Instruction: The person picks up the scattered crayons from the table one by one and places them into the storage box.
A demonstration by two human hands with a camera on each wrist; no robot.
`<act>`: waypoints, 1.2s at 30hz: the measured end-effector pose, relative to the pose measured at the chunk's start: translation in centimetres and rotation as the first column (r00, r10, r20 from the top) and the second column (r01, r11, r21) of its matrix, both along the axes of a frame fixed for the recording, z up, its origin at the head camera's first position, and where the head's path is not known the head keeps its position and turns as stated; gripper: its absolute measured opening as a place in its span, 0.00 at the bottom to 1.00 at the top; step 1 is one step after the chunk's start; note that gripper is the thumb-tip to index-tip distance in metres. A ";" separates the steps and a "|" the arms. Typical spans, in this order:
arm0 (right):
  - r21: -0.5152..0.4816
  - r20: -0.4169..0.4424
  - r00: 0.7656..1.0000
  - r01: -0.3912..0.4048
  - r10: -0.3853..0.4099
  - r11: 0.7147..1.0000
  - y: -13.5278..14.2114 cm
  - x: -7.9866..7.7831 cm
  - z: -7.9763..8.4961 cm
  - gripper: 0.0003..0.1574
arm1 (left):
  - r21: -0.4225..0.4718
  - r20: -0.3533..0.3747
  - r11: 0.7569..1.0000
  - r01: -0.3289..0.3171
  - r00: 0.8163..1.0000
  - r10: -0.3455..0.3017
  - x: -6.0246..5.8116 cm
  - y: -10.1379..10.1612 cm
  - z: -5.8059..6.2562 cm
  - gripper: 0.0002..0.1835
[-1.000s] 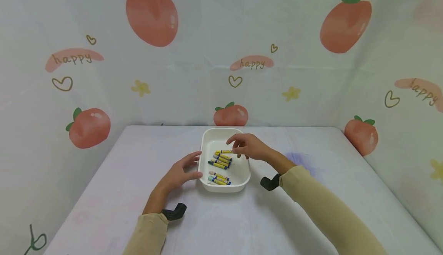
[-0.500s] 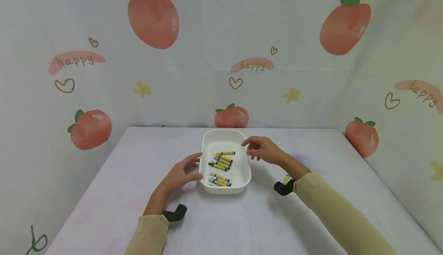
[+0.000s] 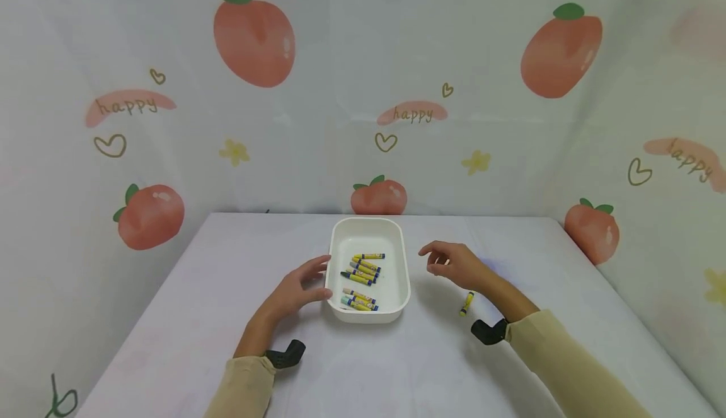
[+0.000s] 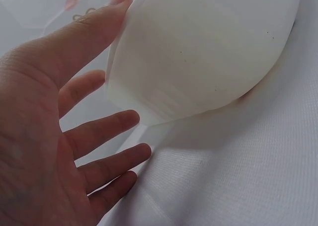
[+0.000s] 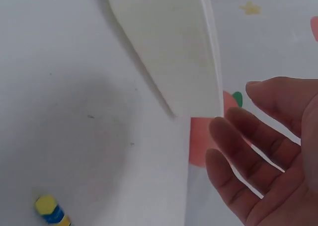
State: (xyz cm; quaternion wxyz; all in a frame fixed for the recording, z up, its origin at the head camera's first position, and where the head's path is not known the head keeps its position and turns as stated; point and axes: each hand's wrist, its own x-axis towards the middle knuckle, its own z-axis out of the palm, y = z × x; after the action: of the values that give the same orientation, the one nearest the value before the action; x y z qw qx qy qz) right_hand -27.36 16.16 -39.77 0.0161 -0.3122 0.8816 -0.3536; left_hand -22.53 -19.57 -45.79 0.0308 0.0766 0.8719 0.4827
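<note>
In the head view a white rectangular tray stands mid-table, with several yellow-wrapped crayons lying in it. My left hand rests at the tray's left rim, thumb and fingers spread and touching its side; the left wrist view shows the same hand against the outer wall. Right of the tray, my right hand hovers above the table with loosely bent fingers and nothing in them. A single yellow crayon lies on the table below that wrist; its end shows in the right wrist view.
The white-covered table runs back to a cloth backdrop printed with red fruit and hearts. A faint purple stain marks the cover behind the right forearm. Black wrist devices sit at both cuffs.
My right hand has moved from over the tray out to the right and a little nearer. The lone crayon on the table has come into full view. My left hand stays at the rim.
</note>
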 end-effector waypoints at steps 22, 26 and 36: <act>0.221 -0.068 0.996 -0.037 0.053 0.975 5.3 2.0 -2.2 0.24 | 0.002 -0.041 1.000 0.007 0.999 -0.007 0.3 0.0 0.1 0.37; 0.299 -0.076 0.997 -0.001 0.025 0.954 6.0 2.6 -2.5 0.24 | 0.000 -0.047 1.000 0.014 0.999 -0.014 0.3 0.2 0.1 0.38; 0.281 -0.155 0.987 -0.004 0.049 0.960 6.9 2.8 -4.0 0.26 | 0.013 -0.044 1.000 0.019 0.999 -0.018 0.3 0.3 0.1 0.38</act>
State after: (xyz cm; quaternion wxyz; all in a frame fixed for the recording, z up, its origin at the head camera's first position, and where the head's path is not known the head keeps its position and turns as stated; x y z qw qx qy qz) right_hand -24.51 23.07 -43.74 -0.0061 -0.3461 0.9168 -0.1992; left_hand -22.27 -19.32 -45.66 0.0154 0.0957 0.8683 0.4865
